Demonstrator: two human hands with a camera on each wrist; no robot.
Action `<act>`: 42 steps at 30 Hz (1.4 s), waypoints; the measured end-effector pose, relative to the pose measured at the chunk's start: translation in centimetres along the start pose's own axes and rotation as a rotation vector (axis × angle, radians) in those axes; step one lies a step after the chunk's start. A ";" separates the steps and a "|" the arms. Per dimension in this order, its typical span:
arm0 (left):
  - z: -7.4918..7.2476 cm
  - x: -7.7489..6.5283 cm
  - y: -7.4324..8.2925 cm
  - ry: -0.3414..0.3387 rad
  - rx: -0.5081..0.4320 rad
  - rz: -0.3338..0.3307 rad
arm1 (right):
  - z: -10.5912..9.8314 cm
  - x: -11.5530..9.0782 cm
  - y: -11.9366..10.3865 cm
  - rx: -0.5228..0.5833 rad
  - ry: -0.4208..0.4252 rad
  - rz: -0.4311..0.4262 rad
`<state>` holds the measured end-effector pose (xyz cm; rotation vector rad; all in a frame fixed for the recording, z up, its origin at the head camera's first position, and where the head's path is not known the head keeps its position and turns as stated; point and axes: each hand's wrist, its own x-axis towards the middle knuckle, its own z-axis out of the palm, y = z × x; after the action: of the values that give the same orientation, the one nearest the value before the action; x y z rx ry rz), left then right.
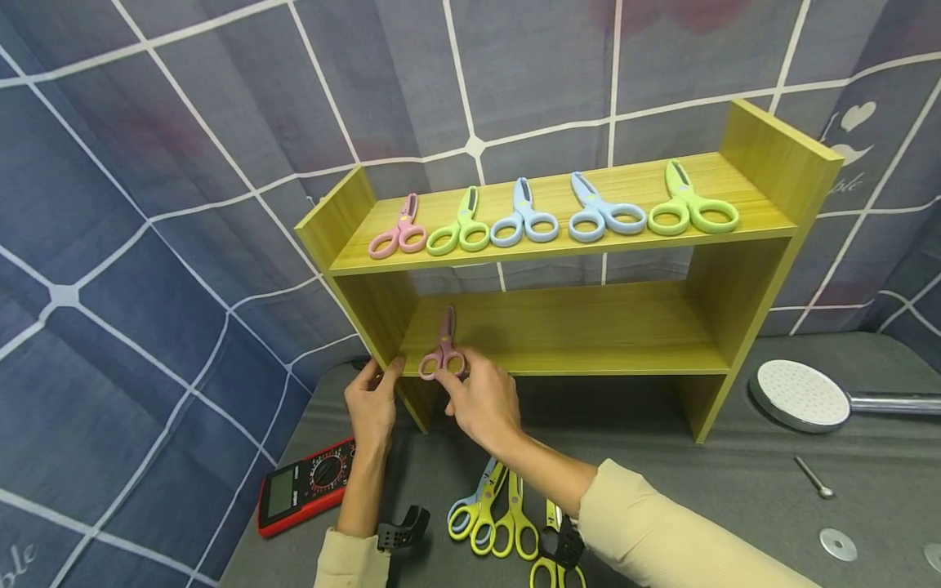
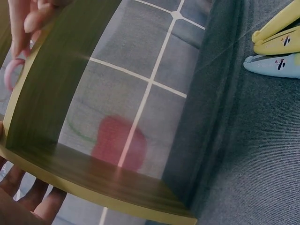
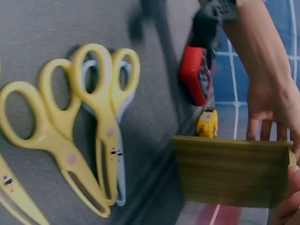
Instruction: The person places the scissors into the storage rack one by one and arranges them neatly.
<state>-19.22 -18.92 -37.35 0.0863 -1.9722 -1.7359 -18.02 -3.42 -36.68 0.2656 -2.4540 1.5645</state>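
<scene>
My right hand [image 1: 483, 400] pinches a pair of pink scissors [image 1: 447, 336] by its handles, at the left end of the lower shelf board [image 1: 581, 327]. The blades point toward the back of the shelf. In the left wrist view, a pink handle loop [image 2: 8, 77] shows below the right hand's fingertips. With its thumb at the front edge, my left hand [image 1: 372, 411] grips the left side panel of the wooden shelf [image 1: 375, 314]. Its other fingers lie along the panel's outer face.
Above, a row of pink, green and blue scissors [image 1: 524, 216] lies on the top board. Yellow and blue scissors [image 1: 481, 510] lie on the grey table in front. A red multimeter [image 1: 309, 486] and yellow tape measure [image 3: 207, 123] are at left, a shower head [image 1: 801, 394] at right.
</scene>
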 end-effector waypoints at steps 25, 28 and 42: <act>-0.1 0.9 -2.6 0.016 -0.020 -0.006 | 1.0 -8.4 6.8 -0.183 -0.446 -0.189; 0.0 0.4 -1.4 0.013 -0.026 0.001 | 0.9 -9.6 7.8 -0.305 -0.518 -0.194; 0.0 0.1 -0.7 0.019 -0.029 -0.005 | 0.6 -10.9 8.6 -0.466 -0.529 -0.249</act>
<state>-19.52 -19.05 -38.03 0.0976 -1.9342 -1.7590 -9.96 -0.02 -47.47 0.9536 -2.9293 0.8602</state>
